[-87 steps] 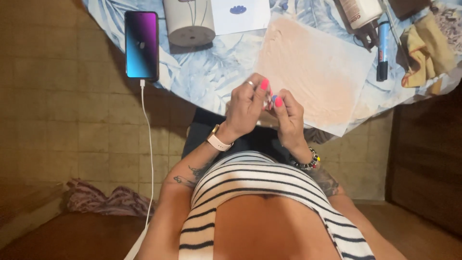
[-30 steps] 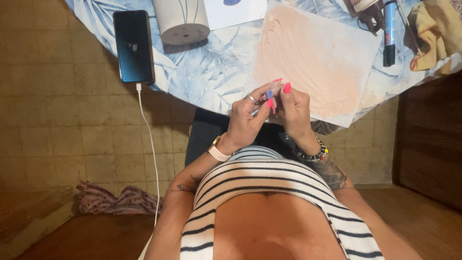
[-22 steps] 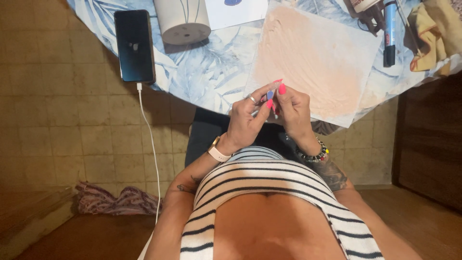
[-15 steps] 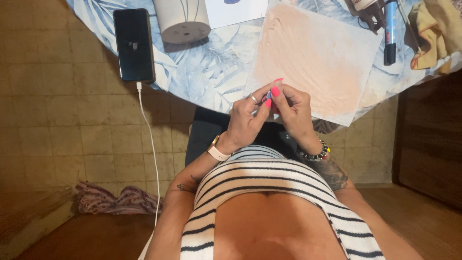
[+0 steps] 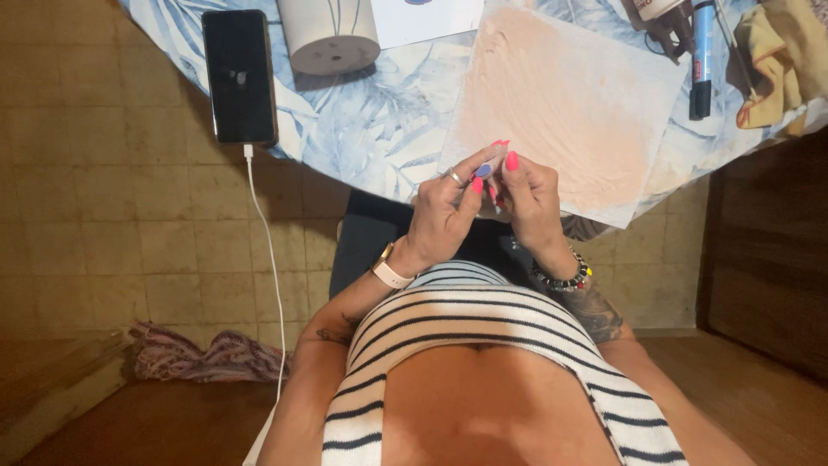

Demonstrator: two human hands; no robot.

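A small pale stick-like object (image 5: 492, 164) with a blue-purple tip is pinched between the fingers of the left hand (image 5: 444, 216) and the right hand (image 5: 530, 198), both closed narrowly on it. It is held just in front of the near edge of the peach-coloured sheet (image 5: 569, 103), which lies on the leaf-patterned worktop (image 5: 362, 129). Left of the sheet, a dark phone (image 5: 240, 76) is plugged into a white cable (image 5: 267, 259).
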